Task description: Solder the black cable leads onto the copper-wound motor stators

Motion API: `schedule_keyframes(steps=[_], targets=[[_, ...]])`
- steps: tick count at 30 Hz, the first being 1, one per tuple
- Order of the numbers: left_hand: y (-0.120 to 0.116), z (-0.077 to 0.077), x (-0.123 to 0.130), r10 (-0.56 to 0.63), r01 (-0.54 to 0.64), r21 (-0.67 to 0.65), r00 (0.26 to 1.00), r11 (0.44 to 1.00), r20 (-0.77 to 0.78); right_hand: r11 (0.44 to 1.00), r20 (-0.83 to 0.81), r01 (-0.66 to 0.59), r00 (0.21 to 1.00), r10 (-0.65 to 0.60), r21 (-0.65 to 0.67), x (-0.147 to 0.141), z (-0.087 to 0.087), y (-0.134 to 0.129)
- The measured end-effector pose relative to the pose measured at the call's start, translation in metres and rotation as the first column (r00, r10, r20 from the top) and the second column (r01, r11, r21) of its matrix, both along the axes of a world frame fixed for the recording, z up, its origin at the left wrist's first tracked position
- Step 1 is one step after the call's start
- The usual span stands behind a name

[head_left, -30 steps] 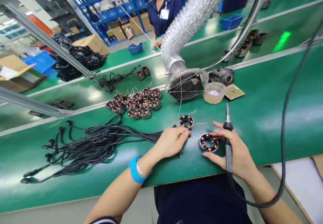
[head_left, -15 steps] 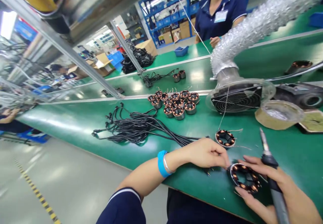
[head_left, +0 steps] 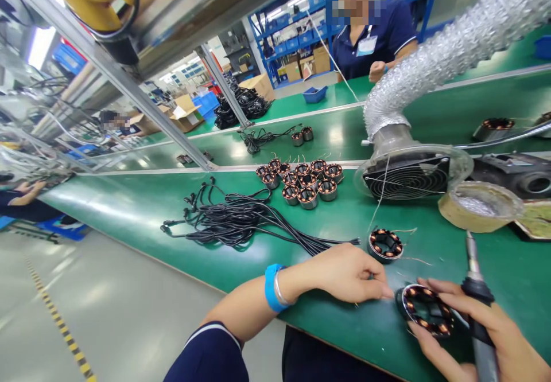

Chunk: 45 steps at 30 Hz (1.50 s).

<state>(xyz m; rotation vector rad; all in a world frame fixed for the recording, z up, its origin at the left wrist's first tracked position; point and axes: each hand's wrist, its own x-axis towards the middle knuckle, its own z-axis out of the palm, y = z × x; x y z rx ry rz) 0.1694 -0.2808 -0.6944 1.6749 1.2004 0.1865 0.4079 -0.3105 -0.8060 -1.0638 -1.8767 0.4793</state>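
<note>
My right hand (head_left: 495,330) curls round a black ring-shaped stator with copper coils (head_left: 428,311), near the bench's front edge. The same hand also has a soldering iron (head_left: 478,304) between thumb and fingers, its tip pointing away from me. Just left of that stator, my left hand (head_left: 353,273) is closed, thumb and fingertips pressed together; anything between them is too small to tell. Beyond the hands lies a second stator (head_left: 385,245) with loose wire ends. A bundle of black cables (head_left: 241,215) reaches from the left towards my left wrist.
Several stators (head_left: 307,197) are grouped mid-bench on the green bench top (head_left: 129,198). A fan (head_left: 404,181) with a silver duct (head_left: 451,43) stands behind the hands, beside a round yellowish tub (head_left: 480,207). A person (head_left: 370,43) is across the bench.
The camera view has shifted slightly. My left hand has drawn a little away from the held stator, leaving a clearer gap. My right hand still holds the stator and iron.
</note>
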Motion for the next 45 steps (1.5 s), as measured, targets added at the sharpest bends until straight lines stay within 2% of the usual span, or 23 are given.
schedule_keyframes(steps=[2, 4, 6, 8, 10, 12, 14, 17, 19, 24, 31, 36, 40, 41, 43, 45], targets=[[0.003, -0.008, 0.006, 0.101, -0.076, -0.162, 0.983, 0.984, 0.156, 1.000, 0.012, -0.021, 1.000, 0.021, 0.002, 0.001, -0.001, -0.001], [0.006, -0.015, 0.014, 0.224, -0.127, -0.301, 0.922, 0.945, 0.316, 1.000, 0.029, -0.024, 0.999, 0.024, -0.002, 0.002, -0.001, -0.002], [0.006, -0.019, 0.019, 0.298, -0.156, -0.349, 0.866, 0.924, 0.402, 1.000, 0.038, -0.010, 0.999, 0.010, -0.012, 0.002, 0.000, -0.002], [0.003, -0.017, 0.019, 0.291, -0.183, -0.299, 0.881, 0.937, 0.373, 1.000, 0.042, -0.009, 0.999, 0.009, 0.001, 0.001, 0.003, -0.002], [-0.002, -0.011, 0.015, 0.206, -0.166, -0.183, 0.951, 0.969, 0.230, 0.999, 0.043, -0.018, 0.999, 0.017, 0.040, -0.001, 0.007, -0.002], [-0.008, -0.002, 0.010, 0.089, -0.086, -0.048, 0.994, 0.995, 0.064, 0.995, 0.058, -0.030, 0.998, 0.025, 0.092, -0.004, 0.012, -0.002], [-0.012, 0.006, 0.007, 0.000, 0.001, 0.035, 1.000, 0.999, -0.017, 0.991, 0.072, -0.032, 0.997, 0.023, 0.133, -0.006, 0.017, -0.002], [-0.015, 0.011, 0.008, -0.053, 0.055, 0.048, 0.998, 0.997, -0.037, 0.987, 0.077, -0.033, 0.997, 0.021, 0.157, -0.008, 0.023, -0.003], [-0.018, 0.009, 0.009, -0.061, 0.068, 0.087, 0.995, 0.994, -0.083, 0.988, 0.081, -0.025, 0.997, 0.012, 0.152, -0.009, 0.025, -0.004], [-0.024, 0.002, 0.011, -0.027, 0.083, 0.319, 0.984, 0.944, -0.175, 0.990, 0.106, -0.041, 0.994, 0.027, 0.138, -0.005, 0.022, -0.003], [-0.034, -0.003, 0.019, 0.042, 0.025, 0.381, 0.985, 0.924, -0.165, 0.991, 0.121, -0.069, 0.991, 0.055, 0.113, 0.002, 0.017, -0.002], [-0.036, 0.007, 0.016, 0.074, 0.011, 0.386, 0.976, 0.922, -0.205, 0.995, 0.122, -0.044, 0.992, 0.033, 0.085, -0.003, 0.024, -0.004], [-0.028, 0.014, 0.007, 0.018, 0.035, 0.313, 0.986, 0.949, -0.165, 0.998, 0.086, 0.004, 0.996, -0.009, 0.055, -0.007, 0.030, -0.005], [-0.025, 0.013, 0.008, 0.014, 0.014, 0.245, 0.994, 0.969, -0.109, 0.999, 0.088, -0.005, 0.996, 0.000, 0.052, -0.006, 0.031, -0.004], [-0.022, 0.007, 0.013, 0.050, -0.052, 0.028, 0.998, 0.998, 0.043, 0.998, 0.100, -0.031, 0.995, 0.025, 0.054, -0.004, 0.031, -0.004], [-0.020, 0.000, 0.020, 0.118, -0.089, -0.172, 0.980, 0.981, 0.163, 0.998, 0.095, -0.037, 0.995, 0.033, 0.040, -0.003, 0.030, -0.004]])
